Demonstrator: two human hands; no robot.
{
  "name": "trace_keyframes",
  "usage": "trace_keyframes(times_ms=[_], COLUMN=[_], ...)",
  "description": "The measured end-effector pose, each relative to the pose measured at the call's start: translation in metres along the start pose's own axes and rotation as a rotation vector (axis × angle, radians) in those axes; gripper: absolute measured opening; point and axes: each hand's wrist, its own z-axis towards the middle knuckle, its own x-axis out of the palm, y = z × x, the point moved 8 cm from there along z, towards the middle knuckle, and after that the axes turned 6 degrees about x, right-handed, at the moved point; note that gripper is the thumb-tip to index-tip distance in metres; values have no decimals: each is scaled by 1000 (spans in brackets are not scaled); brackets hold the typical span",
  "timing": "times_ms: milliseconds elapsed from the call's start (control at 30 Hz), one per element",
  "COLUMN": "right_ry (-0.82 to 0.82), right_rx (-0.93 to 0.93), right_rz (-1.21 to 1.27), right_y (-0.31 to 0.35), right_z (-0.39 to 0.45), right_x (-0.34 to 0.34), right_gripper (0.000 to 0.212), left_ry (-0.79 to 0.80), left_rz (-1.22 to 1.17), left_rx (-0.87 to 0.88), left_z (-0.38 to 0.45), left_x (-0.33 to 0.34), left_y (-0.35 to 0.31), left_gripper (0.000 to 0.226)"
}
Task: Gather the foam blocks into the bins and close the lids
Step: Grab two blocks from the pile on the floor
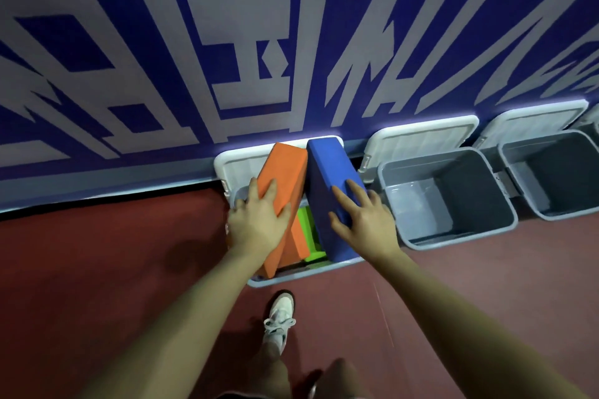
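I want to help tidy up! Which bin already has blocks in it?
The leftmost bin, right under both hands. An orange block, a blue block and a green block stick out of it. The two bins to its right hold no blocks.

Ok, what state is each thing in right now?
Left hand: flat on the orange block.
Right hand: flat on the blue block.
Both blocks: tilted, sticking out of the left bin.
Green block: down inside.
Middle bin: open, no blocks visible.
Right bin: open.
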Motion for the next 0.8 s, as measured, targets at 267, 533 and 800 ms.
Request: trace_keyframes(times_ms=[267,533,800], right_ry=[225,444,508], right_rx=[68,107,76], right_rz=[34,35,45], right_y=[-27,-62,-71], right_z=[45,55,62], right_x=[105,232,217], right_gripper=[55,61,54], left_ry=[91,197,250], left_rz=[-31,-140,-34], left_rx=[-69,-253,-124], left_z=[76,114,114], left_x=[81,198,192], left_y=[19,43,27], left_gripper=[60,58,54])
